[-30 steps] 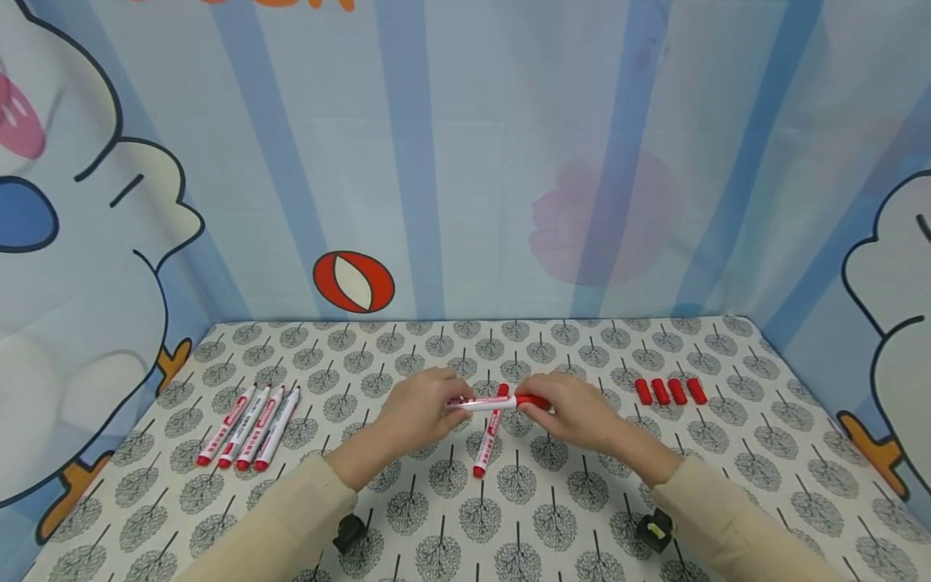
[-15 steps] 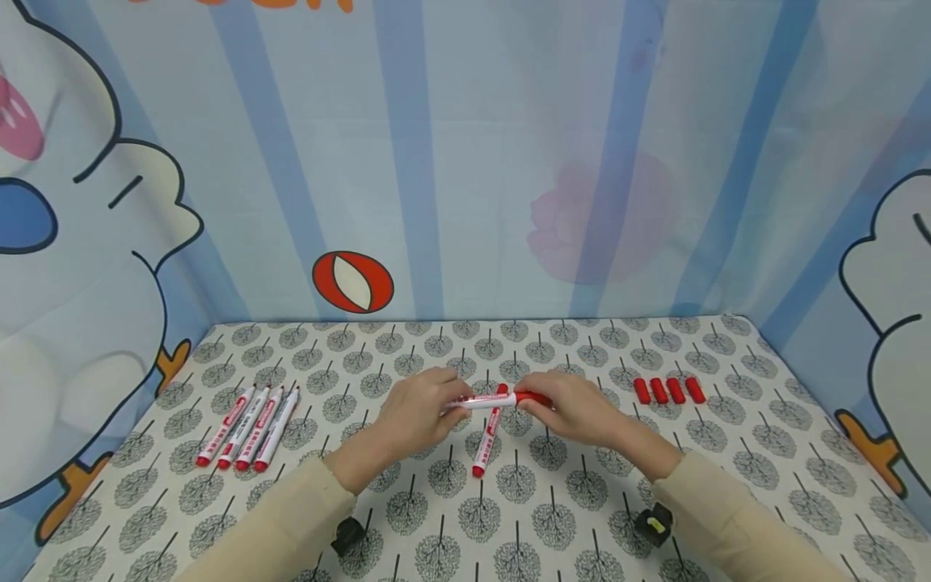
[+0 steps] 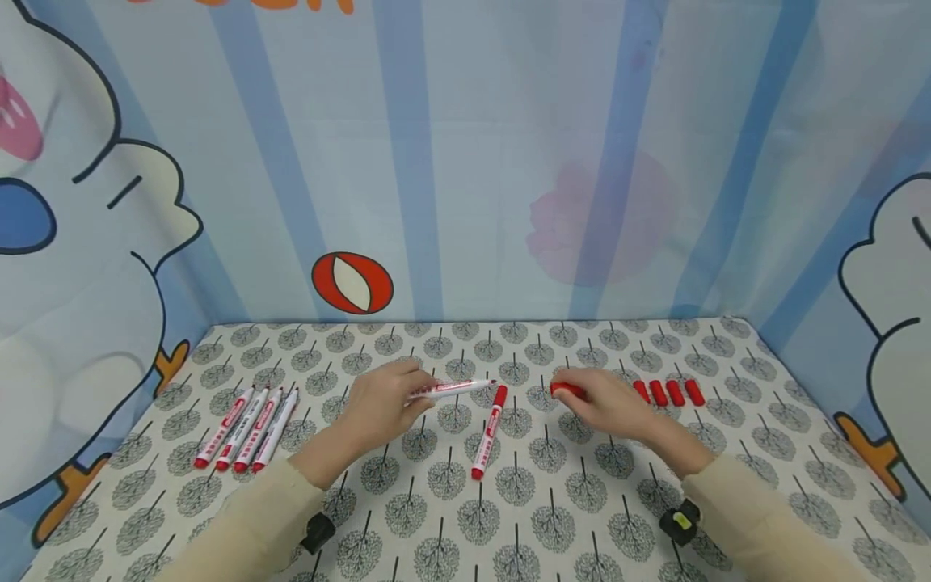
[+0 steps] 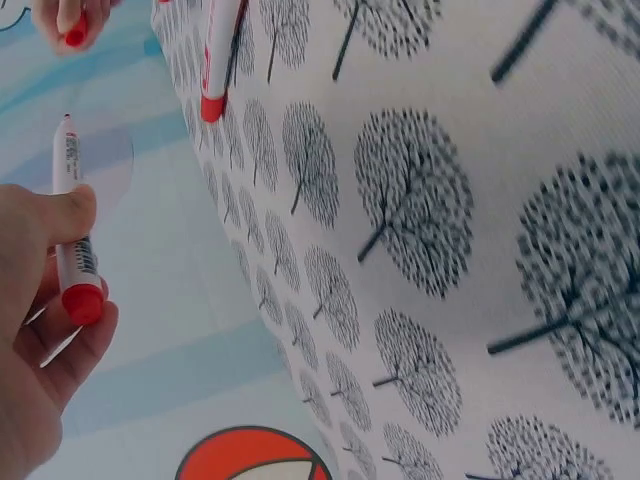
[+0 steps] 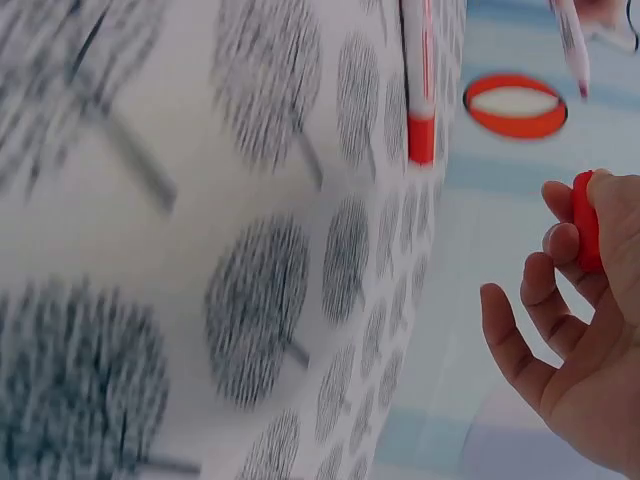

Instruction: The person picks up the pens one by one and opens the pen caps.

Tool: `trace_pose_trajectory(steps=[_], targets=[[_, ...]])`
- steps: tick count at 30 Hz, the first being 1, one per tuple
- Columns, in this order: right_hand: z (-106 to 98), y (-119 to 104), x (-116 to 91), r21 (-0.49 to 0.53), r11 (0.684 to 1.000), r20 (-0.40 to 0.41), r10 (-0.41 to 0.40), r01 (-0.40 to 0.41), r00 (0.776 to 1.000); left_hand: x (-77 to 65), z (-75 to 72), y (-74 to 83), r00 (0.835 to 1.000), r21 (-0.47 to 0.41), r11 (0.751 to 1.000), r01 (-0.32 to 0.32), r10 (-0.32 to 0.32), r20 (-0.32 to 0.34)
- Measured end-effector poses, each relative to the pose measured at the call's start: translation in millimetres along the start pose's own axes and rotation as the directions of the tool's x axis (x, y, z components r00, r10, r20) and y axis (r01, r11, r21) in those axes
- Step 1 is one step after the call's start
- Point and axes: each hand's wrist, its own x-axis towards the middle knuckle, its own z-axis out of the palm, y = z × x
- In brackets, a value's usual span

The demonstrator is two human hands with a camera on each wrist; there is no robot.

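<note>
My left hand (image 3: 385,404) pinches an uncapped white marker (image 3: 460,388) by its rear half, its bare tip pointing right. In the left wrist view the thumb presses across the barrel of that marker (image 4: 72,160), above its red end. Off to the right, my right hand (image 3: 607,404) holds a red marker cap (image 3: 567,390) between thumb and fingers. The right wrist view shows this cap (image 5: 587,222) pinched upright, the other fingers loosely bent. Between the two hands a capped red-and-white marker (image 3: 489,436) lies on the cloth.
Several uncapped markers (image 3: 247,428) lie side by side at the left of the tree-patterned tablecloth (image 3: 444,517). Several red caps (image 3: 675,393) stand in a row at the right, just beyond the right hand. A printed curtain (image 3: 480,162) rises behind the table.
The cap has come off the marker, baring its tip. My left hand has moved left with the marker and my right hand right with the cap.
</note>
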Motion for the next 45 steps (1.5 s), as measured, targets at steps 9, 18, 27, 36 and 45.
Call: trace_pose_trajectory(steps=[9,18,27,36,45], targets=[[-7.4,2.9,-1.7,-0.029,0.998,-0.014,0.058,-0.058,0.998,-1.7,-8.5,-9.0,0.991,0.027,0.997,0.074,-0.076,0.107],[-6.9,4.8,-6.5,-0.095,0.992,-0.028,0.08,-0.082,0.996,-7.4,-12.0,-13.8,0.962,0.075,0.978,0.194,-0.205,0.183],[-7.0,7.4,-8.0,-0.125,0.99,-0.042,0.064,-0.069,0.997,-10.7,-17.8,-19.7,0.937,0.088,0.961,0.263,-0.276,0.215],[-9.3,7.2,-10.2,-0.137,0.988,-0.05,0.064,-0.07,0.997,-16.2,-25.0,-27.2,0.9,0.102,0.928,0.358,-0.372,0.228],[-11.2,6.2,-12.5,-0.154,0.986,-0.059,0.052,-0.061,0.997,-22.0,-35.9,-37.2,0.855,0.123,0.89,0.438,-0.455,0.247]])
